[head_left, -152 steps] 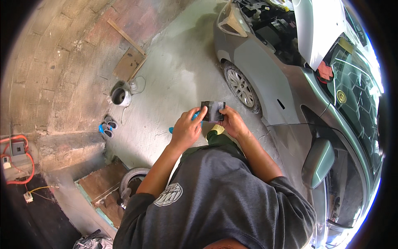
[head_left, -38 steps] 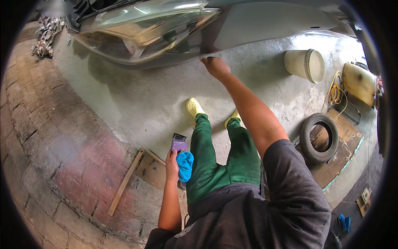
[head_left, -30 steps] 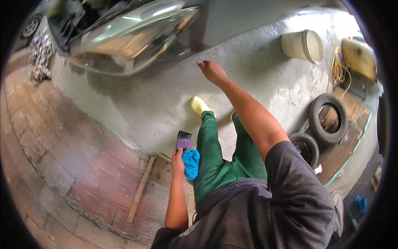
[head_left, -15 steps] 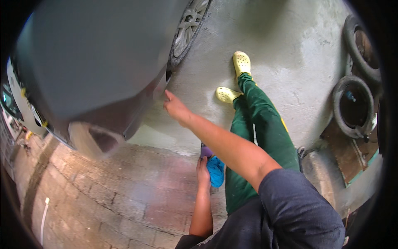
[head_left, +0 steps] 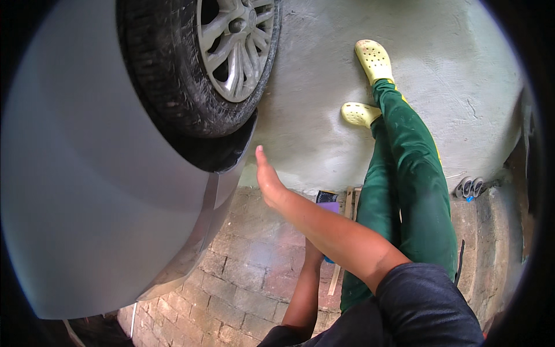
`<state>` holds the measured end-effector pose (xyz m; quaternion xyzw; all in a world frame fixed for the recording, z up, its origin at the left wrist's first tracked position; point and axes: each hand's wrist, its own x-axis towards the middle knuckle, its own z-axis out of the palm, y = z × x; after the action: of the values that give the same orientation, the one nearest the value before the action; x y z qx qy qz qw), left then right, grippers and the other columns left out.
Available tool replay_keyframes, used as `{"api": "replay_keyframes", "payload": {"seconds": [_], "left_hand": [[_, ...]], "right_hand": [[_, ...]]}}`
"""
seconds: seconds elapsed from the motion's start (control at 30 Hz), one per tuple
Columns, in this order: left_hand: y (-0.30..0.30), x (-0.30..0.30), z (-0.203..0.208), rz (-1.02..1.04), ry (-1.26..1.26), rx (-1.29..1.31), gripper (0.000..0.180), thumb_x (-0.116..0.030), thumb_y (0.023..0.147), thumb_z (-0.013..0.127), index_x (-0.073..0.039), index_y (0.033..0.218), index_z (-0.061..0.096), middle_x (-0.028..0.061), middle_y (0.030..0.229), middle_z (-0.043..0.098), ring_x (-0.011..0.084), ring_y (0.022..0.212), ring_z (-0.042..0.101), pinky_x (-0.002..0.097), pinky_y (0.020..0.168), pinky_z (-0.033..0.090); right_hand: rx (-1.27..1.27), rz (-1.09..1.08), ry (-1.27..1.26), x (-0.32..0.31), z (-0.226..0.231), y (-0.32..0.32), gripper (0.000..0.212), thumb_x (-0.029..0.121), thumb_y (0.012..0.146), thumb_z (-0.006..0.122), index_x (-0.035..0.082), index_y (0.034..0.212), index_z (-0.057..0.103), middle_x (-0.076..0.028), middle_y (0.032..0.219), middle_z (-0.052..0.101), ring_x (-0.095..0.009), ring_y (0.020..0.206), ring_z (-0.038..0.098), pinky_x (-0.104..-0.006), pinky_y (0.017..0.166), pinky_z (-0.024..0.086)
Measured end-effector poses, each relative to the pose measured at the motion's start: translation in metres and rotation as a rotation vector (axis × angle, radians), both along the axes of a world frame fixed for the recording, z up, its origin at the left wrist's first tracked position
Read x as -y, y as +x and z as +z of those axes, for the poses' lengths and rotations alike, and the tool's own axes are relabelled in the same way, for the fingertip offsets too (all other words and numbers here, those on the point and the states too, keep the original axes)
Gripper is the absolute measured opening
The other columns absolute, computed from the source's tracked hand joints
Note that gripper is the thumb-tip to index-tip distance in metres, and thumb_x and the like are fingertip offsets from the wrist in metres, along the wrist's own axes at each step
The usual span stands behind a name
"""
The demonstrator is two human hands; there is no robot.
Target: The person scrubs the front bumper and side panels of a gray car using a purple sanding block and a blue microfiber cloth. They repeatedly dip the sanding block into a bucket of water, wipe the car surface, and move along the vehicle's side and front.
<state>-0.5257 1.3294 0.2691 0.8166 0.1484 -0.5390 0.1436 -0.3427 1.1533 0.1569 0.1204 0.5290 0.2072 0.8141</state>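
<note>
My right hand (head_left: pixel 269 184) reaches left across my body, palm edge-on and fingers stretched out with nothing in them. It hovers just off the lower corner of a grey car's bumper (head_left: pixel 220 188), apart from it as far as I can see. Below my right forearm, my left hand (head_left: pixel 314 252) is largely hidden. It closes on a blue cloth (head_left: pixel 329 260), of which only a scrap shows. A flat purple thing (head_left: pixel 330 206) sticks out above the forearm, by the same hand; its kind I cannot make out.
A car wheel (head_left: pixel 237 58) with a silver rim and dusty tyre stands turned in its arch. My legs in green trousers (head_left: pixel 413 191) and yellow clogs (head_left: pixel 374 59) rest on concrete. Wooden strips (head_left: pixel 335 279) lie on the paving. Grey shoes (head_left: pixel 469 187) sit at the right.
My view has shifted toward the wheel, which now shows fully. My right hand has turned edge-on, near the bumper corner. The blue cloth is now mostly covered by my right forearm.
</note>
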Motion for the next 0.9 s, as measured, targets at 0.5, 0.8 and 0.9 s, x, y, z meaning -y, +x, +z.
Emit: {"api": "replay_keyframes", "payload": {"seconds": [0.5,0.8,0.9], "left_hand": [[0.085,0.04,0.094,0.582,0.105,0.142,0.055,-0.04,0.107,0.051,0.001,0.144,0.054,0.0137,0.137,0.064,0.0239,0.122,0.063,0.0388,0.102,0.051],[0.11,-0.015,0.101,0.435,0.087,0.024,0.052,-0.036,0.106,0.054,0.002,0.141,0.056,0.0137,0.129,0.069,0.0215,0.11,0.068,0.0359,0.09,0.056],[0.12,-0.019,0.107,0.368,0.08,0.014,0.051,-0.034,0.105,0.056,0.003,0.14,0.057,0.0134,0.129,0.068,0.0214,0.112,0.067,0.0358,0.094,0.054]], "right_hand": [[-0.215,-0.445,-0.009,-0.06,-0.02,0.07,0.089,0.072,0.107,0.022,0.008,0.169,0.015,-0.013,0.175,0.021,-0.03,0.16,0.02,-0.0454,0.129,0.016],[-0.292,-0.5,-0.07,-0.043,0.016,0.078,0.09,0.071,0.107,0.026,0.001,0.164,0.025,-0.015,0.17,0.03,-0.029,0.156,0.028,-0.0428,0.127,0.02],[-0.271,-0.486,-0.026,-0.026,0.038,0.076,0.095,0.074,0.106,0.026,-0.001,0.164,0.026,-0.016,0.171,0.03,-0.029,0.157,0.028,-0.0427,0.127,0.02]]}}
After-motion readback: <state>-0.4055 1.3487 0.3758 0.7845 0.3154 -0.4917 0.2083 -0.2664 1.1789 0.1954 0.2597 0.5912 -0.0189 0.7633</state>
